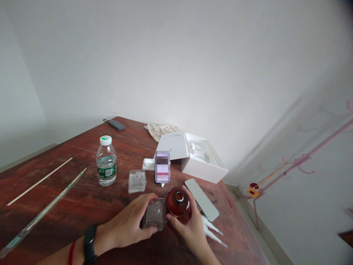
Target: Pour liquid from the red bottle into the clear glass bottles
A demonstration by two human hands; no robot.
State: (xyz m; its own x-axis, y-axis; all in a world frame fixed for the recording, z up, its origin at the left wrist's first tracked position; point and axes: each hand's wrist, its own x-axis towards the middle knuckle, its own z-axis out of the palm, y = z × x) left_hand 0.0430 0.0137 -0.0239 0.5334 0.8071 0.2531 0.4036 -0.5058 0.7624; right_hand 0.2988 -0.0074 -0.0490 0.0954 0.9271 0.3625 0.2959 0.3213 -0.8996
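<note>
My left hand [129, 224] grips a clear square glass bottle [154, 218] on the wooden table [82, 206], fingers wrapped round its left side. My right hand [193, 230] is curled round a round amber glass bottle [178, 201] with an open neck, right beside the clear one. The two bottles touch or nearly touch. A black band sits on my left wrist.
Behind stand another clear square bottle [137, 181], a water bottle [106, 161] with a white cap, a propped phone [162, 166] and an open white box [201, 156]. A grey flat case [201, 198], white droppers [213, 232], two long sticks [41, 180] and a cloth [161, 130] lie around.
</note>
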